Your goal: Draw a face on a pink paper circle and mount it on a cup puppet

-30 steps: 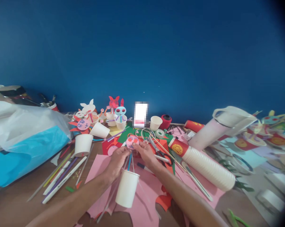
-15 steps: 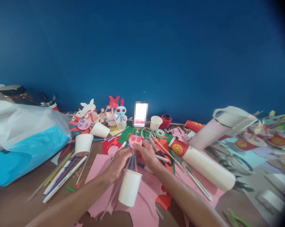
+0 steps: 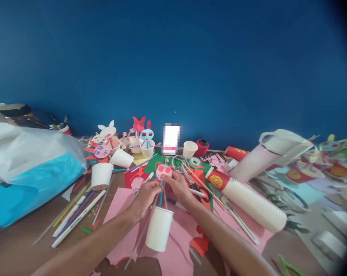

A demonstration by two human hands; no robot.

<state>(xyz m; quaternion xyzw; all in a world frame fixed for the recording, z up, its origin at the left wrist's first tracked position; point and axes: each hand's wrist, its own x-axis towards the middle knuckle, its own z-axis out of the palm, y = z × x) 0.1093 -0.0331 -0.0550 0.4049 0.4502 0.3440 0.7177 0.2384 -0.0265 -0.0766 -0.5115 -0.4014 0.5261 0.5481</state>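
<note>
A round pink paper face [image 3: 163,171] with red eyes and drawn lashes is pinched by my right hand [image 3: 179,188], thumb on its front. My left hand [image 3: 147,197] is closed at the upper end of a blue stick [image 3: 161,199] just under the face. That stick runs down into a white paper cup [image 3: 159,230], which hangs tilted over pink paper [image 3: 176,260]. Pale thin strips flank the stick above the cup's rim. My fingers hide where face and stick meet.
Scissors [image 3: 204,191] and a long stack of paper cups [image 3: 254,203] lie to the right. Markers [image 3: 78,218] and an upturned cup [image 3: 102,176] are on the left. Finished cup puppets [image 3: 147,140] stand behind, near a glowing phone [image 3: 171,138]. A pitcher [image 3: 250,163] leans at the right.
The hanging cup has swung very slightly to the right. Both hands keep nearly the same place and grip on the face and stick.
</note>
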